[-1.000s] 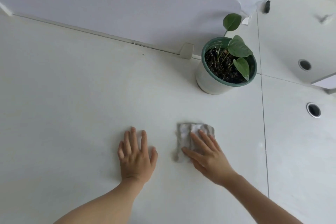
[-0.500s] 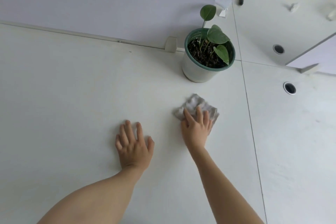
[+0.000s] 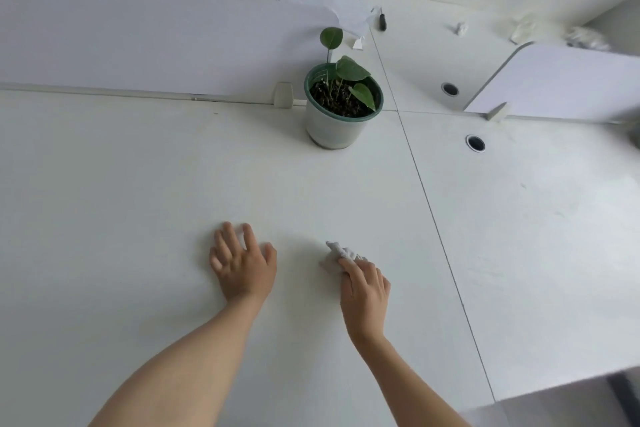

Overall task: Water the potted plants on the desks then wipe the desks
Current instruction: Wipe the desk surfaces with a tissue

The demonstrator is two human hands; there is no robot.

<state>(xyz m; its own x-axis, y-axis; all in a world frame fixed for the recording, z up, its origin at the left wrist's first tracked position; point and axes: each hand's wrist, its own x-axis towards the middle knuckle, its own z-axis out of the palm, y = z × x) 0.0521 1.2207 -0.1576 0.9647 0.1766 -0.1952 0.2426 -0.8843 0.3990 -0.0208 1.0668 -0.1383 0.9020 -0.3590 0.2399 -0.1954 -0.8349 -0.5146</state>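
A crumpled pale cloth (image 3: pixel 341 255) sits low and centre in the frame on the white desk (image 3: pixel 138 201), pinned under the curled fingers of the right hand (image 3: pixel 363 291), which grip its near edge. Left of it, the left hand (image 3: pixel 242 265) lies flat, fingers spread and holding nothing. Higher up, centre, the potted plant (image 3: pixel 341 102) stands against the white partition (image 3: pixel 156 42). Right of the desk seam are two cable holes (image 3: pixel 475 143). No readable writing anywhere.
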